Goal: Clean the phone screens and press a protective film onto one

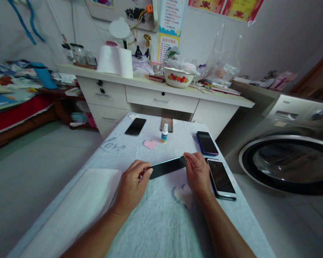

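Note:
A dark smartphone (168,168) is held sideways over the cloth-covered table, its black face tilted toward me. My left hand (133,184) pinches its left end between thumb and fingers. At the other end, my right hand (197,173) grips it with the fingertips at the upper corner. Just beyond the phone stands a small white spray bottle (164,134) with a blue and yellow label. Behind the bottle lies a brownish phone case (167,124). To the right of my right hand a white-framed phone (222,178) rests on a dark item.
Another black phone (136,127) lies at the table's far left, and a purple-edged phone (207,143) near its right edge. A white sheet (78,211) covers the left front. Beyond the table is a white desk (161,96) with a flowered bowl (178,77); a washing machine (293,143) stands right.

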A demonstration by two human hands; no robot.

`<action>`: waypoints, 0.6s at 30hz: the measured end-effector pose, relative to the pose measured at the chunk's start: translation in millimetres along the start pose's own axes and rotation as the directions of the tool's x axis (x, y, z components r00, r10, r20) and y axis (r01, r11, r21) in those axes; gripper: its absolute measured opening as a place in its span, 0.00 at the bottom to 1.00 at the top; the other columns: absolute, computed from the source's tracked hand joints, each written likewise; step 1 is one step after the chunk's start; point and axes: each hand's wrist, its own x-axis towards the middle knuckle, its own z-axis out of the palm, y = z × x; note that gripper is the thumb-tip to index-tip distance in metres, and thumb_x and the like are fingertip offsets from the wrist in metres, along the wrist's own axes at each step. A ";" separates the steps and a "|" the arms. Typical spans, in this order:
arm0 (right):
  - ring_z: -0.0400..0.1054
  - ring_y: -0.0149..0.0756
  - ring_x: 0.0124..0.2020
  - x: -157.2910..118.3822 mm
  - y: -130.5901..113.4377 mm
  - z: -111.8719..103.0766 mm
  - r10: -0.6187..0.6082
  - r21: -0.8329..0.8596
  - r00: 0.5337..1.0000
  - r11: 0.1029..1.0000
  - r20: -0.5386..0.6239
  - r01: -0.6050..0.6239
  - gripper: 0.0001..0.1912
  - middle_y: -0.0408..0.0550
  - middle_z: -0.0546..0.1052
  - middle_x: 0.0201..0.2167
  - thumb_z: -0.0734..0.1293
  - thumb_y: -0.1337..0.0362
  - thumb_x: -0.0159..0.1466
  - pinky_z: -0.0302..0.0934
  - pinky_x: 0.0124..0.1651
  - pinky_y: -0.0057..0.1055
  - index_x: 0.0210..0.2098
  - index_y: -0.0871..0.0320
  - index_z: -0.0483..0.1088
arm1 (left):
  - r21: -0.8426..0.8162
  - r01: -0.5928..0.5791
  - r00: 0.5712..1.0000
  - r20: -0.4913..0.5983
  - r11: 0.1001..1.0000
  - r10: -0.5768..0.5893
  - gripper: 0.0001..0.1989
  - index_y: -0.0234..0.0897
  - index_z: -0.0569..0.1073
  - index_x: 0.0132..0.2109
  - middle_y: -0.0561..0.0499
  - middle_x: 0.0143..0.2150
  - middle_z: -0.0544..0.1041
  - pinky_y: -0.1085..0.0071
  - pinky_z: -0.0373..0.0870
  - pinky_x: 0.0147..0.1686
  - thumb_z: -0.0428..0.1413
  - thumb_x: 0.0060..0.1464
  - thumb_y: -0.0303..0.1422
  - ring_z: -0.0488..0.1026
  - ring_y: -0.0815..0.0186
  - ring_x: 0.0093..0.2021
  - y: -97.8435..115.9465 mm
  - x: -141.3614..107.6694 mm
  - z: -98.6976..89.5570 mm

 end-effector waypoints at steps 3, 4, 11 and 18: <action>0.69 0.33 0.34 -1.1 -7.2 0.9 -0.032 0.014 0.999 0.999 0.010 0.032 0.13 0.47 0.71 0.33 0.59 0.67 0.68 0.63 0.39 0.29 0.43 0.57 0.75 | -0.011 -0.005 1.000 -0.002 1.000 0.005 0.07 0.37 0.76 0.40 0.51 0.34 0.75 0.73 0.68 0.32 0.54 0.59 0.33 0.71 0.68 0.31 -0.1 -0.6 -0.1; 0.69 0.33 0.34 -1.6 -9.4 1.3 -0.040 0.015 0.999 0.999 0.016 0.040 0.13 0.47 0.71 0.33 0.59 0.67 0.68 0.63 0.39 0.29 0.43 0.57 0.75 | -0.012 -0.006 1.000 -0.001 1.000 0.006 0.07 0.37 0.76 0.40 0.51 0.34 0.75 0.73 0.68 0.32 0.54 0.59 0.33 0.71 0.68 0.31 0.0 -0.7 -0.2; 0.68 0.33 0.33 -4.8 -19.5 5.1 -0.083 0.012 0.995 0.997 0.054 0.082 0.14 0.47 0.71 0.33 0.58 0.68 0.68 0.62 0.37 0.28 0.45 0.56 0.74 | -0.005 -0.006 1.000 0.007 1.000 0.006 0.08 0.37 0.76 0.40 0.50 0.35 0.75 0.72 0.69 0.32 0.53 0.59 0.34 0.72 0.67 0.33 2.3 -0.9 -1.3; 0.67 0.33 0.33 -7.4 -27.7 8.5 -0.126 0.035 0.986 0.992 0.106 0.122 0.14 0.47 0.70 0.32 0.58 0.69 0.68 0.62 0.36 0.28 0.46 0.56 0.74 | -0.024 -0.003 1.000 0.003 1.000 0.004 0.08 0.37 0.76 0.41 0.50 0.35 0.75 0.73 0.69 0.32 0.54 0.59 0.33 0.72 0.68 0.33 1.2 -0.9 -0.1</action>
